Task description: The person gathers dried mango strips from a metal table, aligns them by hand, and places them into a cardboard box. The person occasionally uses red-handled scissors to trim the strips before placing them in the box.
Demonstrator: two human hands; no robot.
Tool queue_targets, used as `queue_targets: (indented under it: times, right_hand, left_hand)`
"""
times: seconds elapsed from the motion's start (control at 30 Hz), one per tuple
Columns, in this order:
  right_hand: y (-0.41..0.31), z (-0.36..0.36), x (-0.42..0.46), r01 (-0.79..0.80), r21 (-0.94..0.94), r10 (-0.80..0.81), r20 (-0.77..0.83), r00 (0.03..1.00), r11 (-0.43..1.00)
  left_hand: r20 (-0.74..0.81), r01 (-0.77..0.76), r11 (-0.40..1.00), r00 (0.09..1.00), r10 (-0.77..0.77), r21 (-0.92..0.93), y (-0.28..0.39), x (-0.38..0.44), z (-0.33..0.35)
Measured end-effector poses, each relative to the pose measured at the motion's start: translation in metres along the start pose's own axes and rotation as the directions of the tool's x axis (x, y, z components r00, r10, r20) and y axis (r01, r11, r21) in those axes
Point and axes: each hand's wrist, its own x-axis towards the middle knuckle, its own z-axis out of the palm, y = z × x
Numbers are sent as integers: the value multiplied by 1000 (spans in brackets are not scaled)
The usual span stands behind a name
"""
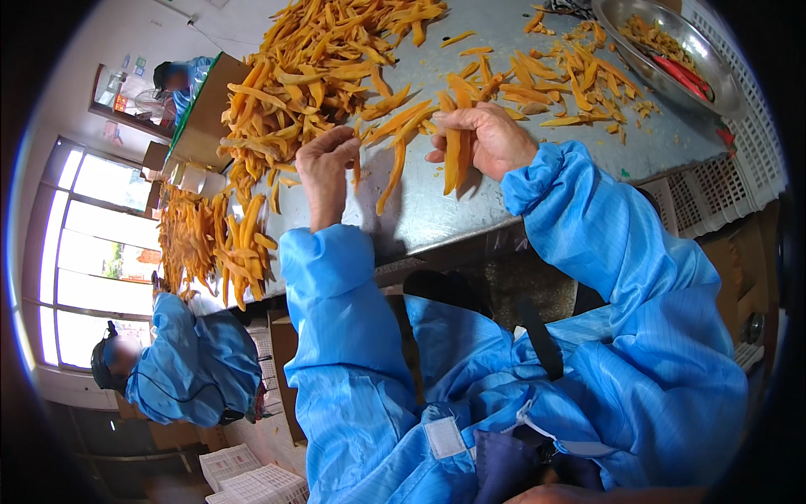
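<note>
My right hand [494, 140] holds a couple of long orange strips of dried fruit or root vegetable [451, 160], hanging down between thumb and fingers. To its left, my left hand [324, 165] pinches one thin strip [357, 167] at the fingertips. Between the hands, several loose strips [398, 142] lie on the metal tabletop [428, 217]. A large heap of the same strips [315, 75] rises just beyond my left hand. Past my right hand, smaller strips and broken bits [585, 75] are scattered over the metal.
A steel bowl [730, 94] at the far right holds small scraps and a red-handled tool [683, 77]. White plastic crates [711, 195] stand beside the table. Two co-workers in blue, one at the lower left [189, 359], are nearby. A cardboard box [211, 113] borders the heap.
</note>
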Motion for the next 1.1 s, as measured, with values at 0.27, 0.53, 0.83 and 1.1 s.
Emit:
queue_targets:
  times: [0.27, 0.53, 0.83, 1.1]
  right_hand:
    - [3, 11, 2, 26, 32, -31, 181, 983, 999]
    - [-1, 0, 2, 63, 1, -63, -104, 993, 998]
    - [1, -2, 4, 78, -15, -79, -92, 993, 997]
    - [1, 0, -1, 150, -130, -162, -91, 983, 980]
  left_hand:
    - [165, 46, 887, 986, 34, -460, 34, -24, 56]
    - [192, -193, 927, 972, 136, 321, 9, 31, 40]
    - [105, -152, 974, 985, 135, 169, 21, 12, 35]
    - [340, -6, 986, 938, 64, -169, 39, -38, 50]
